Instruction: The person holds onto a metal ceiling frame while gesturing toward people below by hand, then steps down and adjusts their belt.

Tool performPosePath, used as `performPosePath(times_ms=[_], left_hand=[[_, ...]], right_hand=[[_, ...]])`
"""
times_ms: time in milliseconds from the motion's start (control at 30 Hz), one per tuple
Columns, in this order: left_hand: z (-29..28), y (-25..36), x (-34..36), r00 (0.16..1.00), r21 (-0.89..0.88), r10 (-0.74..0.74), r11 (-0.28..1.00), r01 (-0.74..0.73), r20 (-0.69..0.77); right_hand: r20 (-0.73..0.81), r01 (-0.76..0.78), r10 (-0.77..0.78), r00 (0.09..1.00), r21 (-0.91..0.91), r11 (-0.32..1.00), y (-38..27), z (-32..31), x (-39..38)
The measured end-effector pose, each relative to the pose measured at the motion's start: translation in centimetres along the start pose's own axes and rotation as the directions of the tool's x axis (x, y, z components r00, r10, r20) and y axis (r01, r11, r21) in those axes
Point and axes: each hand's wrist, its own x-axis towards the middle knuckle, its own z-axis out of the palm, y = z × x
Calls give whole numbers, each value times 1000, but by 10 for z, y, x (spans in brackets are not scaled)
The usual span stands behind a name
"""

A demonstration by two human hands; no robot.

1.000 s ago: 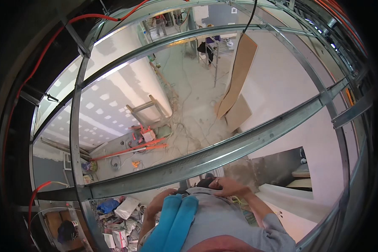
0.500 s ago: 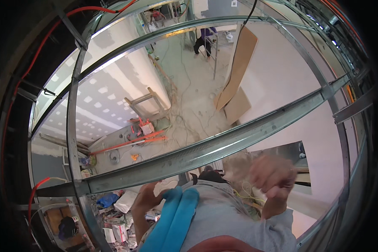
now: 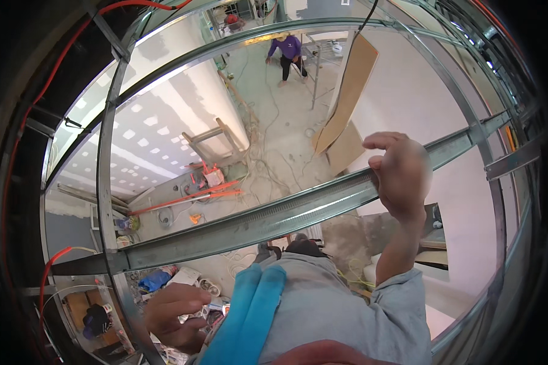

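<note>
My right hand point(image 3: 403, 173) is raised in front of the right part of a galvanised metal channel point(image 3: 256, 227) that crosses before my chest. Its fingers curl loosely, with a gap between fingers and thumb and no tool in them. Whether it touches the channel, I cannot tell. Lower down on the left, my left hand point(image 3: 175, 313) hangs beside the blue cloth strips point(image 3: 249, 307) on my shirt. Its fingers are bent and apart, holding nothing. An upright metal stud point(image 3: 106, 176) meets the channel at its left end.
More metal framing point(image 3: 481, 143) surrounds me, with a red conduit point(image 3: 49, 91) at left. Far below, a person in purple point(image 3: 288, 52) stands by a metal scaffold point(image 3: 315, 79). Brown boards point(image 3: 347, 91) lean on the right wall. A wooden frame point(image 3: 216, 143) and orange-red poles point(image 3: 189, 199) lie left.
My right hand has risen to the channel. My left hand has dropped lower and to the left. The person in purple has come more into view.
</note>
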Motion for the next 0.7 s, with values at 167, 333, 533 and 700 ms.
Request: performPosePath(times_ms=[167, 333, 533, 700], left_hand=[[17, -10, 15, 845, 334, 320, 925, -181, -428], [1, -13, 28, 800, 494, 479, 826, -272, -361], [-15, -18, 45, 883, 718, 330, 696, 11, -334], [-21, -34, 64, 974, 711, -1, 684, 166, -227]], right_hand=[[98, -191, 185, 978, 54, 980, -9, -1, -1], [80, -164, 163, 983, 5, 987, -2, 4, -5], [72, -225, 222, 972, 37, 974, -5, 3, -4], [56, -251, 248, 967, 48, 967, -3, 5, -7]])
